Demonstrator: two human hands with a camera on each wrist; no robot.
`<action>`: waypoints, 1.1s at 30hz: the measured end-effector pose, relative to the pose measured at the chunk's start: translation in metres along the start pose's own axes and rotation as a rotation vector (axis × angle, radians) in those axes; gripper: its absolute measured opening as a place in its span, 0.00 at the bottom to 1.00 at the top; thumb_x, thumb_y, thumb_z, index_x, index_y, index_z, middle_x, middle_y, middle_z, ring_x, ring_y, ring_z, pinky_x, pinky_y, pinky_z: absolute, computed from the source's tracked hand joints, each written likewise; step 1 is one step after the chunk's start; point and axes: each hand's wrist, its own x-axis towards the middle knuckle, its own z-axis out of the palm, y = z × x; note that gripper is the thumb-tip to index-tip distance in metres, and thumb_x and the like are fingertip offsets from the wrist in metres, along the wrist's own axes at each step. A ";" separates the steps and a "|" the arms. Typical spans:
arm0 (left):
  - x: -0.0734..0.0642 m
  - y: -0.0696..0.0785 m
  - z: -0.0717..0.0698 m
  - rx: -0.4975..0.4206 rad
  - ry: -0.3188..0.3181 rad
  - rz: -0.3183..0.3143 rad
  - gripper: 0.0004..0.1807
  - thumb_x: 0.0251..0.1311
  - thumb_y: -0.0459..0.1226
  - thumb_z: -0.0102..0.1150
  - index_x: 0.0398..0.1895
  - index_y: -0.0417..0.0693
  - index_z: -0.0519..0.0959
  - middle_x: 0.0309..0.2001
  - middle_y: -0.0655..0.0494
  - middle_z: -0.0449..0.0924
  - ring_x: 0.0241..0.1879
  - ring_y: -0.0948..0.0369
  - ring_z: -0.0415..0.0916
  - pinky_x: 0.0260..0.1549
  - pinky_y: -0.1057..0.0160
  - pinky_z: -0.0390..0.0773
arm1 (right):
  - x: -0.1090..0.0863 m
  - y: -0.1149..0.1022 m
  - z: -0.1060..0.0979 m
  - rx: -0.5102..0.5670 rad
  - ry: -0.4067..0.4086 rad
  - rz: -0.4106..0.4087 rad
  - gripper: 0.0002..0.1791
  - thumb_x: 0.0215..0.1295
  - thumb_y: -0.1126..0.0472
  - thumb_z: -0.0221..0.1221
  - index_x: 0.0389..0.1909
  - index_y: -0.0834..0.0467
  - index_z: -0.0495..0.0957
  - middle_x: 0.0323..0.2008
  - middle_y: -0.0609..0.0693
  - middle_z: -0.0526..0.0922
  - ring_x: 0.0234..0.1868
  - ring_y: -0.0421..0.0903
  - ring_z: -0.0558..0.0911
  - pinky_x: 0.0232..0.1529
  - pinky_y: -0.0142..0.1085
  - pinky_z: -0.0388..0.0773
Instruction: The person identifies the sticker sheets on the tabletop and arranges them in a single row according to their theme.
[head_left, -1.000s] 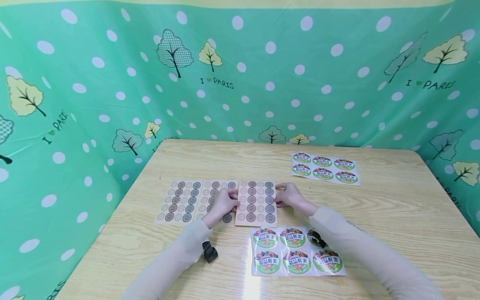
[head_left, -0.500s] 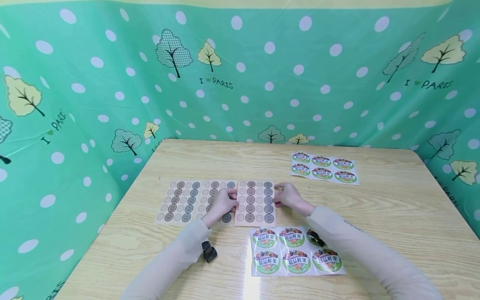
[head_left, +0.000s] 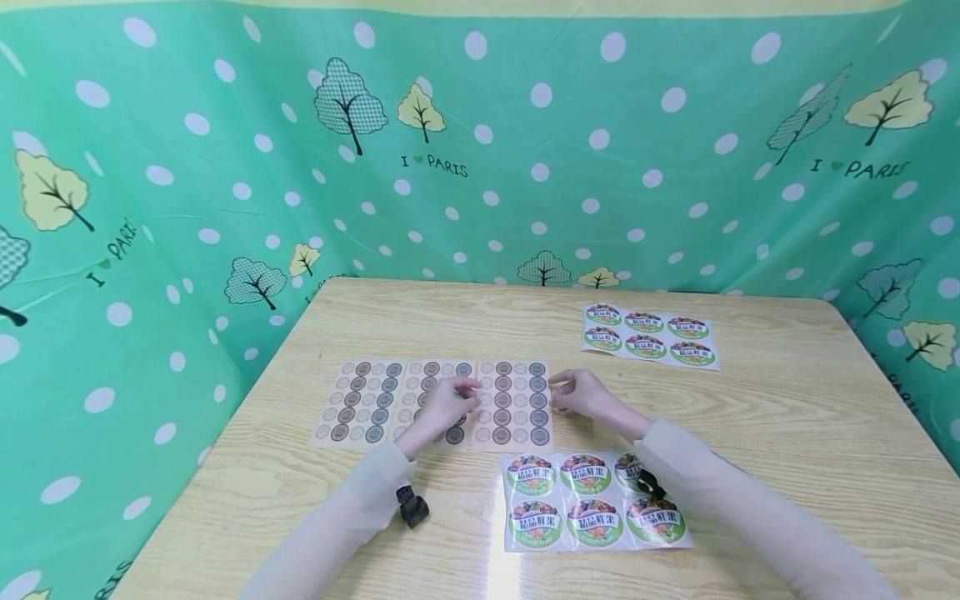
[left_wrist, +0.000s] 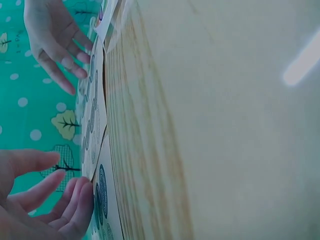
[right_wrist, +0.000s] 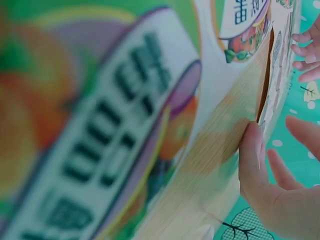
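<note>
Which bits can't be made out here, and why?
Head: part of the middle beige sheet, hidden by the left hand.
Head: part of the top-right sticker of the near fruit sheet, behind the right sleeve and black wrist device.
Head: lettering on the round stickers, too small.
Right wrist: large fruit label, blurred and cut off by the frame's edges.
Left wrist: part of the right hand, cut off by the top edge.

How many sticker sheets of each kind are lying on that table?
Tan round-sticker sheets: 3
Fresh-fruit sticker sheets: 2
Total: 5
</note>
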 end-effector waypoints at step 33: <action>-0.028 0.006 -0.004 0.072 -0.312 0.199 0.15 0.50 0.32 0.56 0.43 0.39 0.77 0.34 0.53 0.77 0.31 0.61 0.73 0.26 0.69 0.75 | -0.054 0.034 -0.045 -0.207 -0.179 -0.345 0.21 0.50 0.70 0.58 0.48 0.69 0.71 0.37 0.59 0.77 0.37 0.50 0.77 0.38 0.35 0.77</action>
